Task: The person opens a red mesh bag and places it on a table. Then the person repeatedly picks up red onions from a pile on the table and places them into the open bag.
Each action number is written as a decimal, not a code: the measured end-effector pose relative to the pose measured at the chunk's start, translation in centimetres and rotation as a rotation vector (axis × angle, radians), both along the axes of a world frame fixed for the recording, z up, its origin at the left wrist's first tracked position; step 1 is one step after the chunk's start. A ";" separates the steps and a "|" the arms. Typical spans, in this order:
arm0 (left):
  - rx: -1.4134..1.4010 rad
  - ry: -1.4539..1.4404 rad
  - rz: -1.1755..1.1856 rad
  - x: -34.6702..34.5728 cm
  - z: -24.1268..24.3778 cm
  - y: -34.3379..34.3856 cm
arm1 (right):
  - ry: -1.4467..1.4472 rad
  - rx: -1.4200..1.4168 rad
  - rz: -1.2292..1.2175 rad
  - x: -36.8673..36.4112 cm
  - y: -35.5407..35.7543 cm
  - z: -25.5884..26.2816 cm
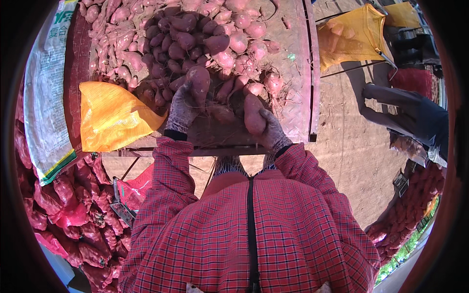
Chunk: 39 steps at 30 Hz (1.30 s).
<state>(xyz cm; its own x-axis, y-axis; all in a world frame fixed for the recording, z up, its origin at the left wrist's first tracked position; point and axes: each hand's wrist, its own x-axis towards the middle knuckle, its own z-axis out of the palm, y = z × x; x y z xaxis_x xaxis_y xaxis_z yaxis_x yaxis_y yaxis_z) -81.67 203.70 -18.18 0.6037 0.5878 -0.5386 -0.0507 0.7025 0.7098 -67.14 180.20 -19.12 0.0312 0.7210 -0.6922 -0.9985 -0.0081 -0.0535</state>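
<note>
My gloved left hand (182, 108) grips a large sweet potato (199, 82) above the front of a metal-edged sorting table (220, 141). In my right hand (272, 129), also gloved, is another sweet potato (254, 114), held upright near the table's front edge. Beyond both hands spreads a heap of red-skinned sweet potatoes (183, 40), partly in my shadow. Several stringy-rooted ones (273, 83) lie toward the heap's right side. One more sweet potato (221, 112) rests on the table between my hands.
A yellow mesh bag (113, 117) lies on the table's left corner beside a printed woven sack (47, 91). Filled red mesh sacks (84, 212) are piled at lower left, more (406, 205) at lower right. Another person (410, 110) stands at right, near a hanging yellow mesh bag (351, 34).
</note>
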 end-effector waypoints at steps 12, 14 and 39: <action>0.541 0.803 -0.423 4.7 6.8 -22.0 | 0.153 0.250 0.324 6.6 -5.2 3.7; 0.384 0.804 -0.429 5.2 6.4 -23.9 | 0.282 0.317 0.406 7.8 -7.2 5.9; 1.281 1.097 0.197 19.6 5.2 -9.8 | 0.345 0.152 0.726 22.3 -7.0 -1.2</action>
